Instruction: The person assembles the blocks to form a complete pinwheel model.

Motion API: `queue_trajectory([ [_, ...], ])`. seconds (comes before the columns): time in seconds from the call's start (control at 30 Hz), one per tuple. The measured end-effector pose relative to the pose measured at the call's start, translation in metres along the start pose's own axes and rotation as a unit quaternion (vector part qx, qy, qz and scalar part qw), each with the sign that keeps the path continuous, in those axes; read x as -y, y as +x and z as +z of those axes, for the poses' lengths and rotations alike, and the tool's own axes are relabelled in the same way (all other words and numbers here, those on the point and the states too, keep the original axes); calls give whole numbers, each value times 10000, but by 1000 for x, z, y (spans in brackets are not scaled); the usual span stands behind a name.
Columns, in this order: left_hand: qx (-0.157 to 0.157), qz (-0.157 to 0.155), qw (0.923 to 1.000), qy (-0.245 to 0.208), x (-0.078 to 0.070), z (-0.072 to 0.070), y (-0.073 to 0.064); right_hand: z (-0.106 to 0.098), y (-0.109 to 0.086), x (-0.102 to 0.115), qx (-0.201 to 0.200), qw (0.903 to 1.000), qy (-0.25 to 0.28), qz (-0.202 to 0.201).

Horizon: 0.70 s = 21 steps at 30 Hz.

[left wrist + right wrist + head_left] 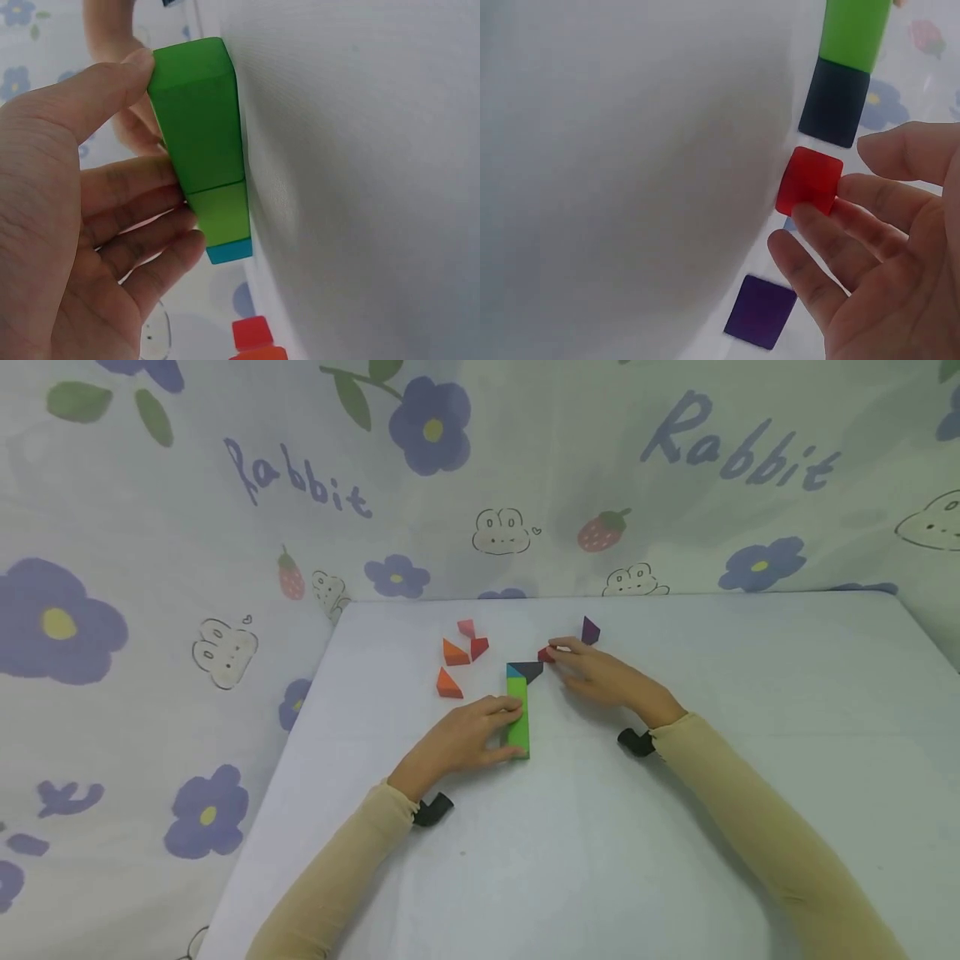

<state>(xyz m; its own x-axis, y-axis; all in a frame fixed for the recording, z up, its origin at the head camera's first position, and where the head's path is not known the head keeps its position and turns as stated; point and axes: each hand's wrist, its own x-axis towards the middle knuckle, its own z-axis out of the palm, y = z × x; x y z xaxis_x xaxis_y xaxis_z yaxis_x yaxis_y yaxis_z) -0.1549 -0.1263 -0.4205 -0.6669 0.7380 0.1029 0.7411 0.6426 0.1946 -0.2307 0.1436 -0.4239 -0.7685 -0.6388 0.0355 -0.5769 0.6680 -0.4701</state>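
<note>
My left hand (pixel 476 732) rests against the left side of a green block row (pixel 518 727). Its thumb touches the near end; the fingers lie fairly straight along the side. In the left wrist view a seam divides the green, with a teal block (pixel 230 251) beyond. A dark navy block (pixel 529 670) sits at the row's far right corner. My right hand (pixel 603 681) has its fingertips on a small red block (pixel 810 180), just right of the navy one, while the thumb stays off it. A purple block (pixel 760 312) stands beyond that hand.
On the left lie two orange triangular blocks (pixel 450 683), another red block (pixel 479 647) and a pink block (pixel 467 627). Black wrist mounts (pixel 433 810) sit under both forearms. A patterned curtain (pixel 562 468) hangs behind the white table (pixel 570 860).
</note>
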Motion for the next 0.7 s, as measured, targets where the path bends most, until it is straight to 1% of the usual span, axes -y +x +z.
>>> queue_trajectory([
  [0.13,-46,12,10000,23,1,1,-1,3,13,4,14,9997,108,-209],
  [0.37,21,56,10000,-35,0,-2,0,3,19,3,118,9999,-124,-15],
  [0.57,9,49,10000,-15,0,-4,0,3,26,9,147,9997,65,-205],
  [0.7,20,44,10000,19,1,-3,1,4,32,13,270,9992,96,-274],
])
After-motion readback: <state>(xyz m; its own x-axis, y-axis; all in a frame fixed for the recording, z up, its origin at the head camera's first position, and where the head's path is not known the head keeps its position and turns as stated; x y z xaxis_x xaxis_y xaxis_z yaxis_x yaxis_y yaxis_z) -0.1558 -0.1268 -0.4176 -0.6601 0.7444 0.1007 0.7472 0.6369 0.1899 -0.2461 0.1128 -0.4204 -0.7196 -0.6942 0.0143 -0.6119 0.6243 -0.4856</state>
